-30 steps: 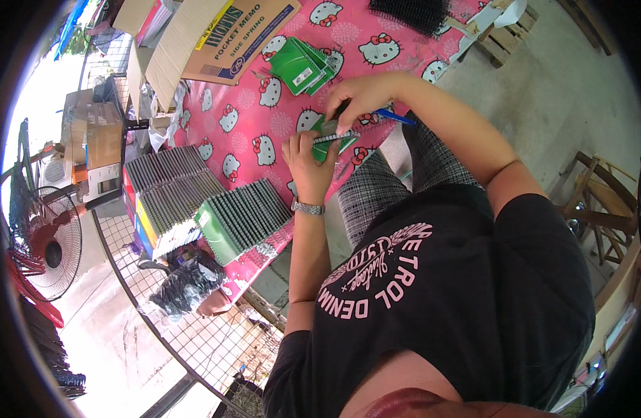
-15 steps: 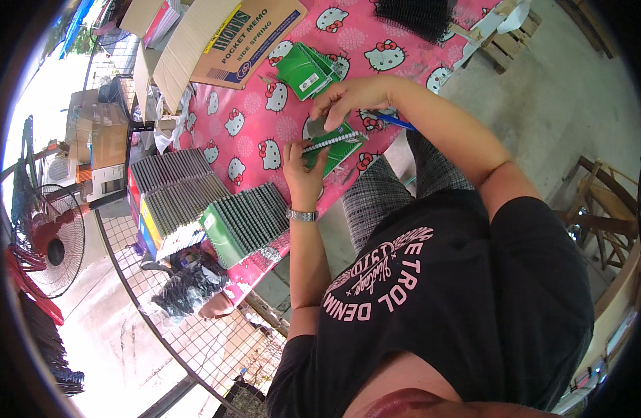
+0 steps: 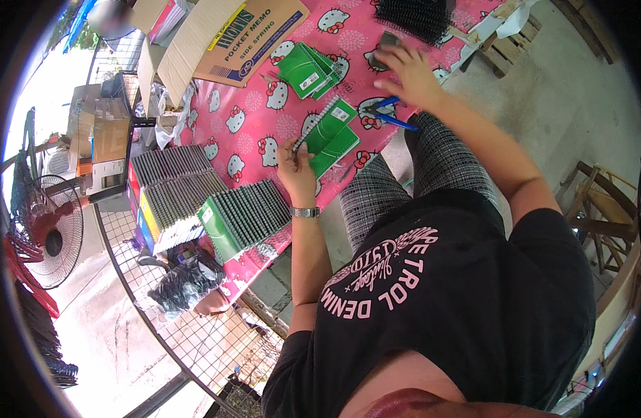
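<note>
A green notebook [image 3: 340,117] lies aslant at the centre of the frame, its coil edge facing upper left and its lower end in the left hand [image 3: 295,159], whose fingers and thumb are closed on that corner. A second notebook [image 3: 343,148], also green, lies partly beneath it, toward the lower right. The right hand [image 3: 412,75], toward the upper right, is open with fingers spread and thumb well apart; its fingertips reach a dark block [image 3: 387,40], though whether they touch it cannot be told. Blue-handled pliers [image 3: 398,122] lie just below this hand. Above centre rests a small green pile [image 3: 299,72]; at the top edge, black coils [image 3: 412,15]. The coil-bound rows [image 3: 173,182] and green row [image 3: 245,214] at left appear to be the finished share, a large one; the held notebook seems well advanced, its coil running along the edge, while the one beneath probably remains. Whether the pile is finished cannot be told. A carton [image 3: 247,45] occupies the upper left of the pink tablecloth [image 3: 249,120]; a fan [image 3: 53,242] stands at far left.
</note>
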Demonstrator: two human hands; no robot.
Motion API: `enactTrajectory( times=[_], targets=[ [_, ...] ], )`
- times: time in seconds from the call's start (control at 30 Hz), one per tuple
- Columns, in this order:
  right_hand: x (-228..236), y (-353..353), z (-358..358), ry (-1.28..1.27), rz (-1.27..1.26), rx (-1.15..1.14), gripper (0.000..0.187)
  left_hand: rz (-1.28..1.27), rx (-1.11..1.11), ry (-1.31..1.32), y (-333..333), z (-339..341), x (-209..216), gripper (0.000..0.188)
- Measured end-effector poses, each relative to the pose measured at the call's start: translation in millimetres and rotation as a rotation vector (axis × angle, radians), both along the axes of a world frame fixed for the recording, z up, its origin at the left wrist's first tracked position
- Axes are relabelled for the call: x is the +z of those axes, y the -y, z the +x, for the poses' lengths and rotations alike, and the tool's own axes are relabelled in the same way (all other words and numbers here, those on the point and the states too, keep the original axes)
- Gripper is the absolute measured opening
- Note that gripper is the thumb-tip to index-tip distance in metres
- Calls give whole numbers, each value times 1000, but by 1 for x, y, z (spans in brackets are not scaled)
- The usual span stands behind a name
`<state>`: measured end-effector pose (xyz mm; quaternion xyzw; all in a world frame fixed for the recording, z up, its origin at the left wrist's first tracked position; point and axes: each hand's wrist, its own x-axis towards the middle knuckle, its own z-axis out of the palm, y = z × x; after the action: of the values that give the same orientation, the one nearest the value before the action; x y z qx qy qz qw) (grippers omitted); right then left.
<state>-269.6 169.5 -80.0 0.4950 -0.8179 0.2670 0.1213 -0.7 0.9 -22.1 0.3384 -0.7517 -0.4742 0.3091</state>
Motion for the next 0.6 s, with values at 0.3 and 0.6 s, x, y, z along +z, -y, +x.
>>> enactTrajectory(
  times=[0.3,0.6],
  targets=[
    [0,-33,64,-79,188,-33,48,-1,21,-126,-7,-2,-16,19],
    [13,-34,73,6,201,24,61,93,62,-153,-11,-2,-17,21]
  ],
)
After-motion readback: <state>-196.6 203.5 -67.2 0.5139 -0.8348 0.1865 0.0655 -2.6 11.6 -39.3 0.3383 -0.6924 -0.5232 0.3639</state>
